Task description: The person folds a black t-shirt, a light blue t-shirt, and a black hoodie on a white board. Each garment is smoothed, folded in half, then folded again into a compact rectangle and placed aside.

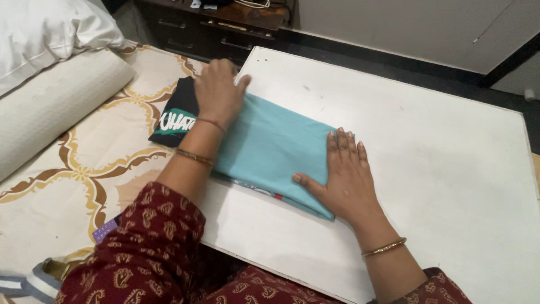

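your left hand (216, 93) flat, pinning folded teal t-shirt (270, 143) | your right hand (344, 174) flat, pressing its edge | white desk (427, 169) | black shirt (177, 115) set aside on bed (84, 169)

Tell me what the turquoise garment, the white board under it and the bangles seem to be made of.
The turquoise garment looks like soft matte knit cloth, likely cotton: it folds flat with limp edges. The white board looks like painted or laminated wood, hard and smooth, with small marks and a thin pale edge; which, I cannot tell. The bangles look like thin gold-coloured metal, since they glint.
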